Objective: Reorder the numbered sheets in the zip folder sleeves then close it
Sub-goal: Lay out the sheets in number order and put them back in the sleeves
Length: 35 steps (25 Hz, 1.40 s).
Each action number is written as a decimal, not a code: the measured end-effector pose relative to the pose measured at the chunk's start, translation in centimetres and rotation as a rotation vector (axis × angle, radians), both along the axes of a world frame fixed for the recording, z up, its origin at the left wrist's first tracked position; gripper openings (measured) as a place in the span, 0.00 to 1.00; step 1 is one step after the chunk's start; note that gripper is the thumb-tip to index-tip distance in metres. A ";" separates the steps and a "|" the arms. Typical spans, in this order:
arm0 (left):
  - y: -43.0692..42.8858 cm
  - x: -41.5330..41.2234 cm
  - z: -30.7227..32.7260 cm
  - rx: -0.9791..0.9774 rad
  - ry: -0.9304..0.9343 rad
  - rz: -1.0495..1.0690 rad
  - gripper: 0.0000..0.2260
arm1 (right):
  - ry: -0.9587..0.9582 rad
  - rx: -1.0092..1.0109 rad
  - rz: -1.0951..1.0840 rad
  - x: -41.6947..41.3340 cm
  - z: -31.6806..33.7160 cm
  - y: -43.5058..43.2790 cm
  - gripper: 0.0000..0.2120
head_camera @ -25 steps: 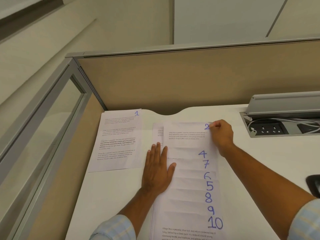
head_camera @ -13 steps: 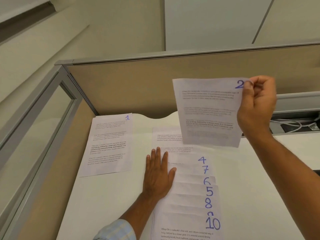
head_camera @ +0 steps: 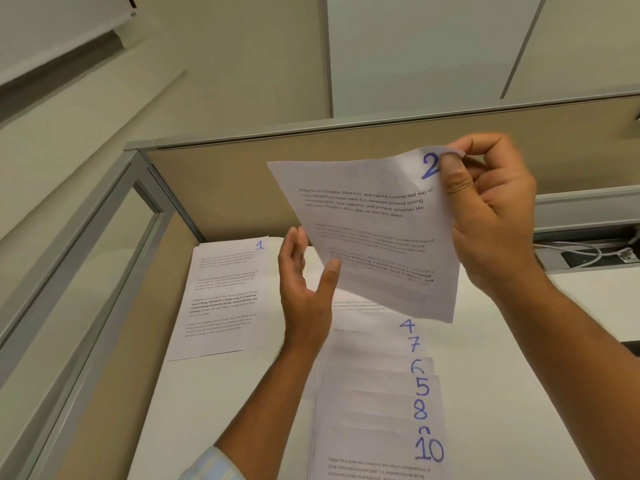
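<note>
My right hand (head_camera: pixel 491 216) pinches the top right corner of the sheet marked 2 (head_camera: pixel 374 244) and holds it in the air above the desk. My left hand (head_camera: pixel 304 292) is raised beside the sheet's lower left edge, fingers straight, thumb touching the paper. The sheet marked 1 (head_camera: pixel 225 296) lies flat at the desk's back left. A fanned stack of numbered sheets (head_camera: pixel 377 407) lies in the middle, showing 4, 7, 6, 5, 8, a partly covered number and 10. No zip folder shows in view.
The white desk (head_camera: pixel 194 420) is bounded by a beige partition (head_camera: pixel 242 188) behind and a glass panel (head_camera: pixel 86 271) on the left. A cable tray with sockets and wires (head_camera: pixel 588 254) sits at the back right.
My left hand has lifted off the fanned stack and risen to the hanging sheet 2. My right hand has tilted sheet 2 and brought it closer to the camera.
</note>
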<state>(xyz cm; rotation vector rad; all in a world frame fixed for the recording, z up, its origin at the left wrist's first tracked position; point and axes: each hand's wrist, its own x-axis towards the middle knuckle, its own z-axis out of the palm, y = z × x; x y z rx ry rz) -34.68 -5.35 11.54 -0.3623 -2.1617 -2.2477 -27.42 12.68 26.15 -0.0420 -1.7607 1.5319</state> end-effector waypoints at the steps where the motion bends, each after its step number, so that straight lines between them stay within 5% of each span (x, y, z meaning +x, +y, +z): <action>1: -0.5 0.1 0.2 0.048 -0.046 -0.016 0.29 | -0.008 -0.046 0.013 -0.1 0.1 -0.3 0.04; 5: -2.5 0.6 0.3 0.100 -0.159 0.031 0.09 | -0.113 -0.231 0.041 -1.0 -1.4 -0.9 0.03; 9: -4.6 -0.9 -0.7 0.047 -0.238 0.155 0.05 | -0.381 -0.292 0.083 -1.8 -6.8 -1.4 0.13; 12: -6.0 -3.4 -2.1 0.009 -0.259 0.229 0.06 | -0.591 -0.266 0.079 -1.5 -12.4 -2.7 0.18; 17: -6.8 -7.1 -5.4 -0.150 -0.256 0.244 0.10 | -0.878 -0.115 0.005 -2.0 -20.7 -4.3 0.02; 20: -8.0 -8.0 -9.2 -0.537 -0.049 0.210 0.25 | -0.936 -0.080 -0.066 -4.0 -22.1 -4.5 0.04; 25: -11.0 -7.5 -15.4 -1.252 0.208 -0.045 0.35 | -1.065 -0.010 -0.080 -7.2 -23.7 -4.5 0.05; 35: -12.2 -6.8 -17.1 -1.317 0.303 -0.024 0.34 | -1.119 0.474 -0.321 -8.1 -25.6 0.8 0.21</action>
